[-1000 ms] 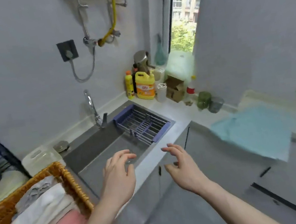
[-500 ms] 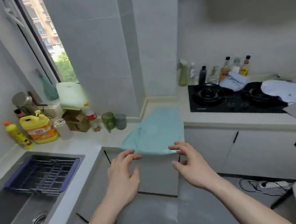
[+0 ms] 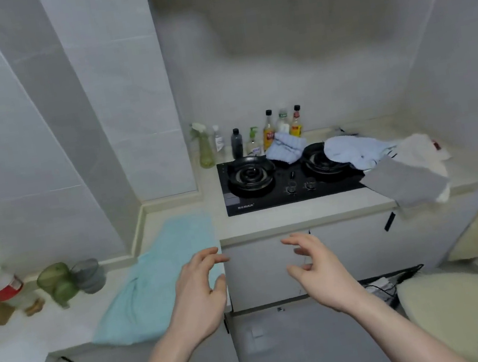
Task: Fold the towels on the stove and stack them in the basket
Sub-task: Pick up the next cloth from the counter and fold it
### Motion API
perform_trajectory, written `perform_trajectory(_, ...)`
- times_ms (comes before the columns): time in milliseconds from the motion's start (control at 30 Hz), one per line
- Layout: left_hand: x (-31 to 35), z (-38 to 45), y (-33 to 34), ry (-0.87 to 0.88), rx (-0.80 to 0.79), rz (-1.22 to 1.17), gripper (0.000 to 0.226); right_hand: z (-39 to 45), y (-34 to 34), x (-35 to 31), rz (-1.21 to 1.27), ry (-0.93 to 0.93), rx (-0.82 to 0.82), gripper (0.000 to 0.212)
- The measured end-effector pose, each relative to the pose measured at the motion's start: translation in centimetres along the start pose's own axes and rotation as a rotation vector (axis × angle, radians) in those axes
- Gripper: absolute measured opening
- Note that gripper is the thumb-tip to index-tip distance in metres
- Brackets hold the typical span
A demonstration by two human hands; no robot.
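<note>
Counter [image 3: 299, 212]: pale, L-shaped, carrying the stove [image 3: 282, 188]. Teal towel [image 3: 164, 274]: spread flat on the counter's corner, front edge overhanging; likely soft, light and limp, best pinched at two corners. Grey towel [image 3: 405, 182]: draped over the counter edge right of the stove. White towel [image 3: 424, 151]: crumpled behind it. Pale blue towel [image 3: 355, 150]: heaped on the right burner. Small blue towel [image 3: 285, 146]: bunched between the burners. Left hand [image 3: 197, 293], right hand [image 3: 320, 268]: apart, fingers loosely spread, holding nothing. Basket: not visible.

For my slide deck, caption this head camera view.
Both empty hands, left hand and right hand, reach toward unfolded towels on the stove.
</note>
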State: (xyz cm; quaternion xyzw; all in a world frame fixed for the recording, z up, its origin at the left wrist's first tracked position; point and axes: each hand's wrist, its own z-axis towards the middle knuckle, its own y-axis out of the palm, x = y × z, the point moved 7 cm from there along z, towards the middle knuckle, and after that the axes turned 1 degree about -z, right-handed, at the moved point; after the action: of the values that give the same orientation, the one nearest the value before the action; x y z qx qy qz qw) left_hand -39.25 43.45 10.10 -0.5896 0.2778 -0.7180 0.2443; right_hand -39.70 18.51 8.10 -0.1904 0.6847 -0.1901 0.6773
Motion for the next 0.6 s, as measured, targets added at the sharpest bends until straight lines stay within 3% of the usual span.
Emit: perform_trajectory(600,10.5,22.9,16.0,0.25,-0.3,-0.013,0.031,12.5,-16.4,10.8,0.05,0.148,0.31,0.042)
